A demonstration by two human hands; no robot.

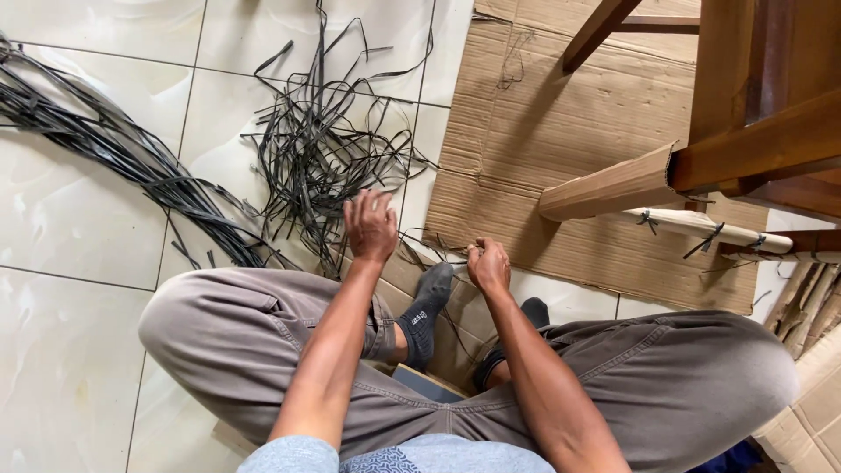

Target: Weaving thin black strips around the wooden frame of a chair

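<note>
Right, person sits cross-legged on the tile floor (79, 350), grey socks tucked under, both forearms reaching out over the knees.

Left hand (370, 226) is raised just past the left knee, fingers spread loosely apart, back of hand to camera. It hovers at the near edge of the tangle of dark strips (320, 140) — whether a strip runs through the fingers, I cannot tell; nothing is clearly clamped.

Right hand (488, 265) is curled shut into a loose fist, thumb side up, pinching what looks like a thin strip end. A faint dark strand runs from it toward the left hand, so the two hands seem to be sharing one strip, held taut between them.

Strip supply: the loose tangle sits dead ahead within reach; a longer, straighter bundle (105, 149) trails off to the upper left, well apart from the hands.

Cardboard sheet (569, 131) lies flat under the wooden frame (753, 131) on the right — likely floor protection. A pale rod (701, 229) on the frame's lower rail already carries several dark ties.
</note>
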